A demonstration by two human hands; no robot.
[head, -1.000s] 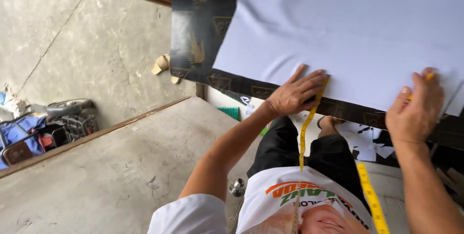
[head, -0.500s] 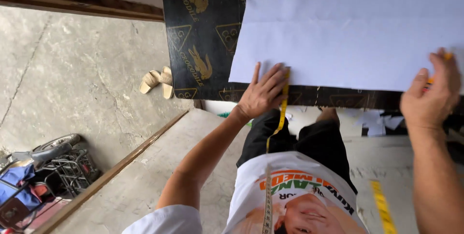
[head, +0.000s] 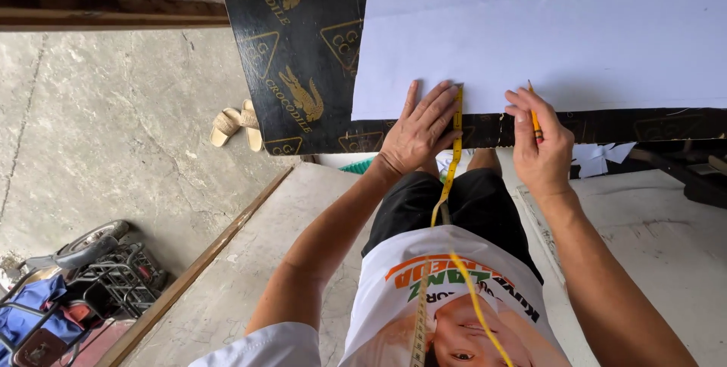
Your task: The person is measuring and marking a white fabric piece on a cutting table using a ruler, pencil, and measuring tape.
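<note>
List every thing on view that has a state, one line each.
Left hand: flat, pinning the tape.
Tape: end laid on the sheet, rest hanging loose.
Right hand: closed on the pencil.
Pencil: held, tip at the sheet.
Sheet: flat on the board.
Board: lying flat.

A paper sheet (head: 545, 26) lies on the bench (head: 303, 56). The tape measure (head: 457, 121) crosses its near edge (under the left hand (head: 420, 128)), the right hand (head: 541, 143) just beside. Sandals (head: 236, 124) sit on the floor, left.
</note>
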